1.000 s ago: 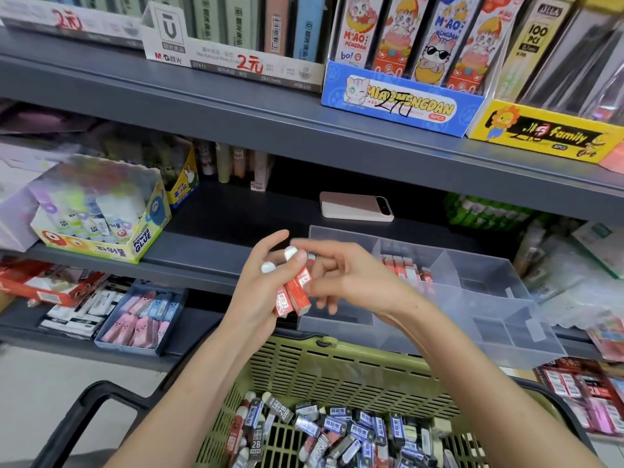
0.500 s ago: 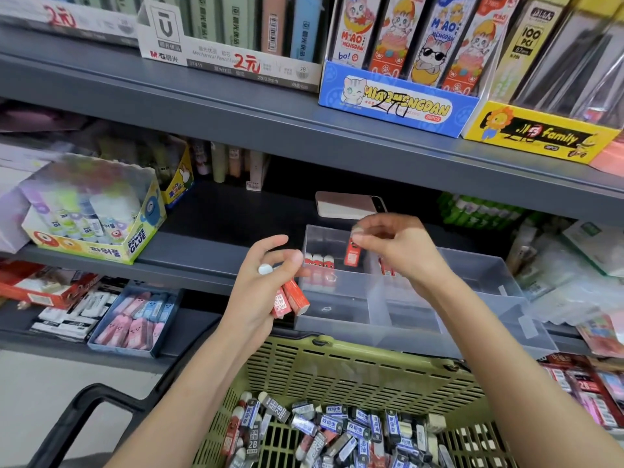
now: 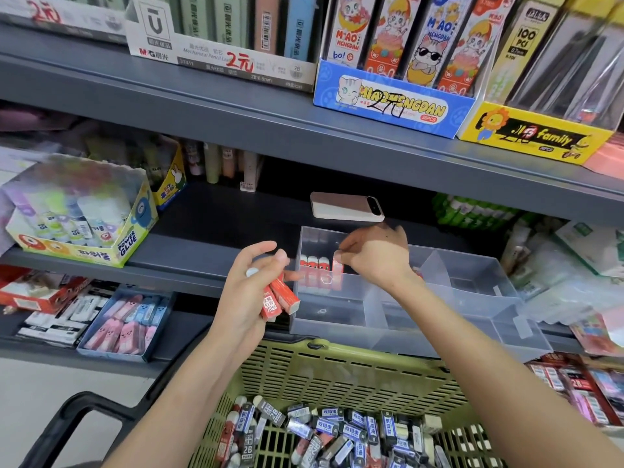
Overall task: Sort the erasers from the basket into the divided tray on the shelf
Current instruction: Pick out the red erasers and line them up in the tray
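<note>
Basket (image 3: 337,373) noted as olive-green w/ slotted grid pattern; erasers (image 3: 324,430) in it sleeved mostly blue/white, some red, some dark grey. Divided tray (image 3: 422,336) recorded as clear, greyish tint; red-sleeved erasers (image 3: 314,265) w/ white tops seen inside. Shelf (image 3: 216,265) logged as dark grey.

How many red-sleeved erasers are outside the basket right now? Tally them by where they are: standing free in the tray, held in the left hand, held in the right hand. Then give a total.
Standing free in the divided tray: 3 red erasers
In the left hand: 2 red erasers
In the right hand: 1 red eraser, being set beside the row
Total: 6
</note>
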{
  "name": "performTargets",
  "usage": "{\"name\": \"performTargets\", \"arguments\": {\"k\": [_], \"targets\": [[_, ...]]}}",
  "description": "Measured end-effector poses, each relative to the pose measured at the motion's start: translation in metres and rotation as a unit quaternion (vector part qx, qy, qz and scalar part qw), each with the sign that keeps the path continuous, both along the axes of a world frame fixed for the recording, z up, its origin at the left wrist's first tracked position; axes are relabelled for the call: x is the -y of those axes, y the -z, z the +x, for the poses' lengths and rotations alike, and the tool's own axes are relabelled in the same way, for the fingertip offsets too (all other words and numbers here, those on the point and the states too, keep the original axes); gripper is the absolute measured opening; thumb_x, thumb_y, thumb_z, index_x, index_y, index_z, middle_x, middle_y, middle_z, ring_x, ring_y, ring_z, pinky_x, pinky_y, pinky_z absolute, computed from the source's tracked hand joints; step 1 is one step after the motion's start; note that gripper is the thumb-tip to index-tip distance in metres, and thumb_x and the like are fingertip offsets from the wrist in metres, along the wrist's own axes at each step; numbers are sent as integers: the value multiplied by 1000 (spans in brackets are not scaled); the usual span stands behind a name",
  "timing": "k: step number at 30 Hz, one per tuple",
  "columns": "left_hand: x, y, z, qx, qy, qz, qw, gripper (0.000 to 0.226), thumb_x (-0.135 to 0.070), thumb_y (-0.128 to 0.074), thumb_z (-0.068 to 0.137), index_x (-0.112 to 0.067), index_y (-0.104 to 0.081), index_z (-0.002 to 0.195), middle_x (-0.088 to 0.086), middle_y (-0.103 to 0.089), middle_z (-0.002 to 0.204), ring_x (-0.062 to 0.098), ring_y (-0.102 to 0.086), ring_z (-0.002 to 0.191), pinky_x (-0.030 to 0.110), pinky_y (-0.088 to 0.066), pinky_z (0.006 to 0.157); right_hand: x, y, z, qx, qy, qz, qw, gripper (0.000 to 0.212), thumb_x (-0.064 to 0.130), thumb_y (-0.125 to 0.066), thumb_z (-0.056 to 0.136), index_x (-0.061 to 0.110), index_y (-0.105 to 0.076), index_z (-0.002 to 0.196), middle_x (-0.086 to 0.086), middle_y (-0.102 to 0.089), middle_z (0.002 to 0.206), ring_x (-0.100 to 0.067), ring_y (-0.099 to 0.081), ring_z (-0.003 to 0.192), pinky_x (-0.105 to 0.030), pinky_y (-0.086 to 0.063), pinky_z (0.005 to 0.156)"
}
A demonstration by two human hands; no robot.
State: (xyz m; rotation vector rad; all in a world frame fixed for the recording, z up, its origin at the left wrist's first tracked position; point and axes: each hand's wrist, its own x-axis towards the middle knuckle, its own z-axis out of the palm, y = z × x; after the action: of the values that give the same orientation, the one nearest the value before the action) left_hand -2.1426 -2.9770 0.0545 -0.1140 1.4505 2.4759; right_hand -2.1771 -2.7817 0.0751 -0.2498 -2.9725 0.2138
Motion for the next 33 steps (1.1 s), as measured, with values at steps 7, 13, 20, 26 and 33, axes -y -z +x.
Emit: {"name": "performTargets", "arguments": {"k": [7,13,20,26,33], "targets": [[2,0,0,18,-14,4,1000,27,-20,-63,83,-17,-61,110,6,-66,97,11,-71,72,24,-51,48,5,2,-3,67,-37,99,992,21,44,-52,87,41,-72,91,14,-69,99,-19,-44,104,-30,-16,79],[1,-2,1,14,-19,7,1000,28,-20,-64,82,-16,-61,110,6,-65,97,11,-70,72,23,-51,47,12,-13,15,29,-70,60,995,26,42,-48,92,32,-69,104,8,-69,106,-20,-49,110,-31,-24,98],[-1,-3,3,-26,-23,-25,999,37,-32,-65,76,-17,-60,110,3,-67,86,12,-67,66,24,-50,47,67,-38,59,127,-159,-418,885,23,27,-72,80,27,-61,101,-8,-71,74,-17,-66,69,-26,-52,52],[-3,-2,5,-55,-19,-55,997,37,-46,-62,74,-18,-62,98,-6,-63,67,9,-55,53,22,-44,43,66,-41,55,166,-170,-435,868,42,1,-61,83,19,-59,121,-3,-62,66,-11,-61,61,-26,-54,58],[0,0,-1,16,-33,-18,999,41,-50,-59,75,-12,-63,91,-4,-53,65,7,-50,54,19,-34,41,-3,-51,35,-7,-15,-417,909,22,10,-73,77,25,-61,88,-4,-69,77,-10,-57,60,-22,-42,54]]}}
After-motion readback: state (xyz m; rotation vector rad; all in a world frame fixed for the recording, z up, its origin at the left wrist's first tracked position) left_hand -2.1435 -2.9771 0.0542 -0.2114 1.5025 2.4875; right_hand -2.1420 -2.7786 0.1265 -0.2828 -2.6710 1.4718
